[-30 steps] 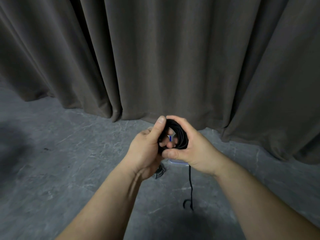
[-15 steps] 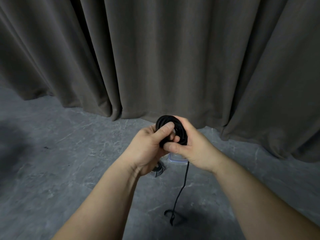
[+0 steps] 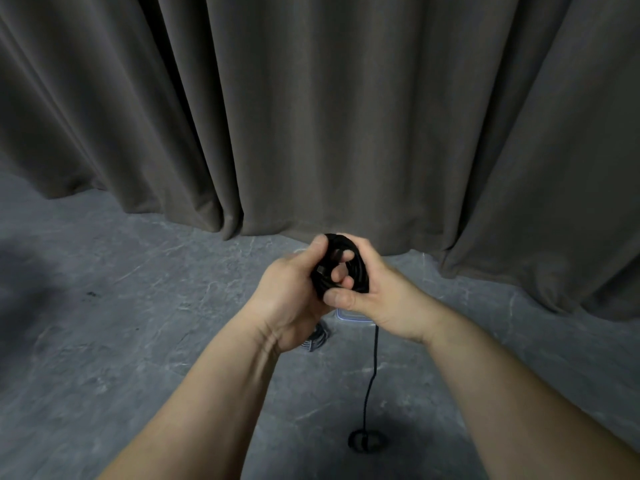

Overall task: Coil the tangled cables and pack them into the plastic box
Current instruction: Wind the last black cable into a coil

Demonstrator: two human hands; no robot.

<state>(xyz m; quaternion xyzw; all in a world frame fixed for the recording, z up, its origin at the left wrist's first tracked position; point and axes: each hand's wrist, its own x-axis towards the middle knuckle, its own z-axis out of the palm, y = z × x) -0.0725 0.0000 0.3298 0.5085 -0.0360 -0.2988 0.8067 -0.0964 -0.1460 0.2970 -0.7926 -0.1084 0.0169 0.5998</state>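
Hands met in mid-air above a grey floor [image 3: 104,341], both closed around one black coil [image 3: 358,268] of cable. The left hand [image 3: 294,299] gripped the coil's left side, thumb laid up over the top of the loops and fingers curled round behind – a fingertip or two showed through the hole in the middle. The right hand [image 3: 377,292] held the right side and bottom, its thumb pressed across the lower loops and its fingers wrapped over the far edge. Neither hand had slack in it; both were curled tight on the cable

From under the right hand a loose tail [image 3: 372,375] of the same cable hung straight down and ended in a small loop lying on the floor near the bottom of the view. The coil was held up off the floor, in front of the foot of a dark curtain [image 3: 346,116] that filled the upper part of the view in heavy folds

Just below the right hand a corner of the clear box [image 3: 349,315] showed on the floor – most of it hidden by the hands, so its contents could not be told. Beneath the left wrist lay a grey bundle [image 3: 317,337] of another cable, also largely hidden, just left of the box
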